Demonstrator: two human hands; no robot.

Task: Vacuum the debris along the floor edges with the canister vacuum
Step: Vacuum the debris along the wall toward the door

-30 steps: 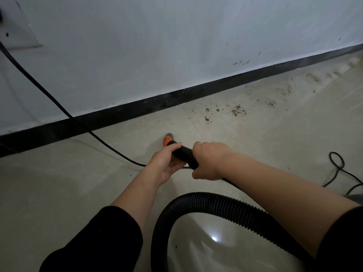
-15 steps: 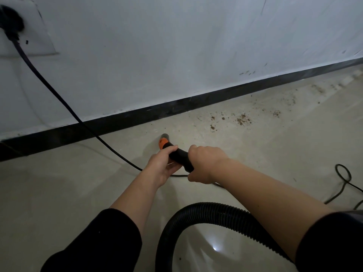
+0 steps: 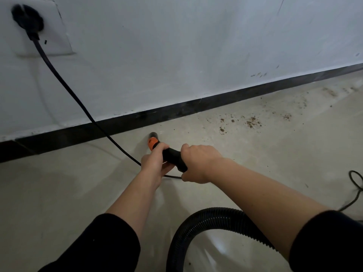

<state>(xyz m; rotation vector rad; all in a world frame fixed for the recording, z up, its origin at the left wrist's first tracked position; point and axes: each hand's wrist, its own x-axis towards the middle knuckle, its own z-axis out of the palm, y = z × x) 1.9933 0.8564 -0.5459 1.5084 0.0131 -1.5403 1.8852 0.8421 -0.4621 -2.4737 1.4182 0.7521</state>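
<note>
1. We are holding the vacuum's black wand (image 3: 173, 157) in both hands and aiming it low at the foot of the wall (image 3: 176, 46). Its dark tip (image 3: 153, 135) is sitting near the baseboard (image 3: 216, 103), but we cannot tell whether it is touching the floor (image 3: 59, 193) or hovering just above it.
2. Our left hand (image 3: 155, 163) is taking the front of the wand just behind the orange collar (image 3: 151, 143). The fingers are curling round it from below and the thumb is lying over the top, most likely to steer the tip.
3. Our right hand (image 3: 198, 163) is wrapping the rear of the grip from above, knuckles up and fingers closed round it. It is probably supplying the push and taking the drag of the hose (image 3: 206, 214).
4. That ribbed hose is looping back under our right forearm toward us, and the canister is not showing.
5. The debris (image 3: 253, 123) is lying as brown crumbs to the right of the tip and well apart from it. Fainter patches are trailing farther along the edge, so we are judging that most of this stretch is not yet swept.
6. The power cord (image 3: 78, 99) is dropping from the plug (image 3: 27, 18) in the socket (image 3: 59, 44), crossing the baseboard and passing under our hands. Lying that close to the wand's path, it could snag.
7. The floor is looking pale, smooth and faintly glossy, and it is catching a glint beside the hose. The wall is showing white and scuffed in dim light, and a loop of cord (image 3: 355, 179) is lying at the right edge.
</note>
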